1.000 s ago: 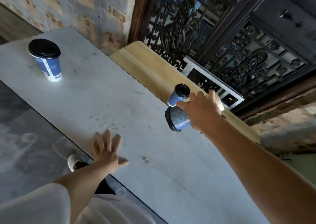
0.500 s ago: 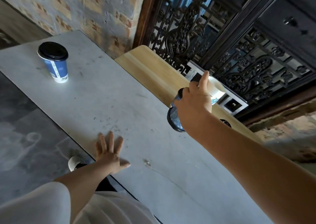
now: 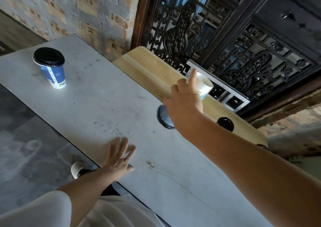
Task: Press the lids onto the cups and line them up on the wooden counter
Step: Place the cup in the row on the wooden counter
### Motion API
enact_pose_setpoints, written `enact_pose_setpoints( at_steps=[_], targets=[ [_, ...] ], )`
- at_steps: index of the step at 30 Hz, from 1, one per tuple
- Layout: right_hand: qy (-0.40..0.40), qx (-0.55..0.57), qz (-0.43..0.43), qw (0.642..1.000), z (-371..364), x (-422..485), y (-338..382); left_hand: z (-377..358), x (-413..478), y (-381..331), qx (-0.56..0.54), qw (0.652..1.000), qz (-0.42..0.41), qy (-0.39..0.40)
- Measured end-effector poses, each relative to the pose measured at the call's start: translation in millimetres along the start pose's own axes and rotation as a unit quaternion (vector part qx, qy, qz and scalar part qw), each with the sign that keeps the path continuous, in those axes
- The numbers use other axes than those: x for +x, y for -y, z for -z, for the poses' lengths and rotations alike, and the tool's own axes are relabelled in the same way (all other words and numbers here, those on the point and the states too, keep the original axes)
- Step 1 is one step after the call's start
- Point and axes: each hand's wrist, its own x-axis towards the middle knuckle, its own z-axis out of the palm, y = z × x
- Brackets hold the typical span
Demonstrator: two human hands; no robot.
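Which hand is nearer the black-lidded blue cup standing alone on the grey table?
Left. The left hand lies flat at the grey table's near edge, right of the cup; the right hand grips a second cup farther right, by the wooden counter.

A pale grey table top (image 3: 104,105) with a thin dark edge carried scuffs, dark specks and a hairline crack toward its near end. Toward its far left corner stood a blue paper cup (image 3: 52,68), upright, with a black lid (image 3: 49,56) on it. Near the table's left edge a left hand (image 3: 119,159) lay flat on the top, fingers spread. Along the table's right side ran a light wooden counter (image 3: 147,70) with rounded corners, its far half bare. On the counter stood a second cup (image 3: 225,123), of which little beyond its glossy black lid showed. At the counter's near corner a small dark rounded thing (image 3: 262,146) showed, too hidden to name.
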Motion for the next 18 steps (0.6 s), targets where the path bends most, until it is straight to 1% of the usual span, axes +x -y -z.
enact_pose_setpoints(
  at_steps=[2, 4, 6, 9, 11, 13, 16, 18],
  targets=[
    [-0.065, 0.029, 0.019, 0.997, 5.5, -0.9, 4.0, -5.1, 6.0, 13.4, 0.018, 0.998, -0.035, -0.047],
    [-0.074, 0.024, 0.020, 0.997, 7.1, 2.1, 8.3, -10.5, 10.8, 23.2, 0.027, 0.994, -0.053, -0.092],
    [-0.039, 0.014, 0.011, 0.999, 6.9, 9.8, 17.1, -15.9, 11.7, 29.7, 0.035, 0.991, -0.063, -0.110],
    [0.053, -0.013, -0.010, 0.998, 5.5, 20.4, 27.1, -24.3, 12.7, 16.2, -0.019, 0.988, -0.058, -0.144],
    [0.085, -0.021, -0.004, 0.996, 1.3, 27.9, 34.5, -27.6, 17.7, 3.9, -0.059, 0.985, -0.044, -0.158],
    [0.093, -0.023, 0.006, 0.995, -2.1, 34.7, 40.9, -27.2, 21.3, -3.5, -0.086, 0.979, -0.028, -0.182],
    [0.100, -0.022, 0.023, 0.994, -4.4, 41.9, 48.1, -28.4, 19.5, -5.5, -0.083, 0.975, -0.015, -0.204],
    [0.081, -0.026, 0.024, 0.996, -11.7, 48.2, 51.5, -29.6, 19.4, -4.2, -0.082, 0.972, -0.013, -0.219]
  ],
)
